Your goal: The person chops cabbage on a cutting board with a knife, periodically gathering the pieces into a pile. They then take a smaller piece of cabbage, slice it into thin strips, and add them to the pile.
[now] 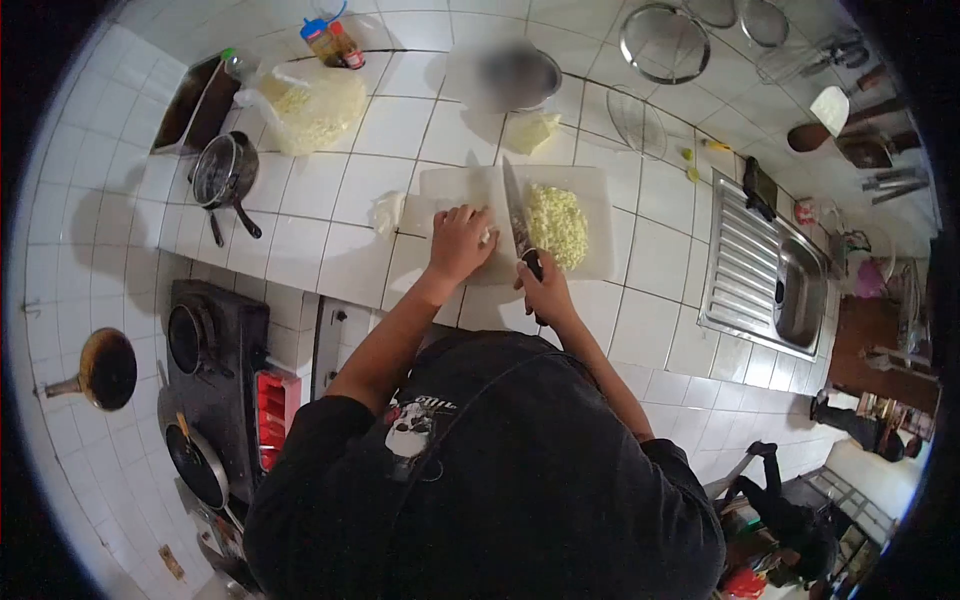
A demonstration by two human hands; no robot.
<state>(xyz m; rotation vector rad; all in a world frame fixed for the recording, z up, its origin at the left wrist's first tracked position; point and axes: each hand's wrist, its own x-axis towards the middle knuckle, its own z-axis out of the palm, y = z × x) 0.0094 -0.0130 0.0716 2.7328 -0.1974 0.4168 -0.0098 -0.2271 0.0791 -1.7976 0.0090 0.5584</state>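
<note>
A white cutting board [595, 183] lies on the tiled counter. On its right half is a heap of finely chopped pale-green cabbage [558, 225]. My right hand [546, 290] is closed around the black handle of a kitchen knife [514, 200]. The blade points away from me and lies just left of the heap. My left hand [461, 243] rests over the board's left part, its fingers bent around a small pale piece of cabbage [486, 236], mostly hidden under them. Left of the board sits a crumpled white scrap [388, 213].
Behind the board are a pale cabbage chunk [532, 131] and a blurred metal bowl [538, 80]. A plastic bag of chopped cabbage [315, 108], sauce bottles [325, 45] and a saucepan [224, 170] stand further left. At right is a steel sink [800, 300]; the stove [240, 330] is lower left. Two people appear lower right.
</note>
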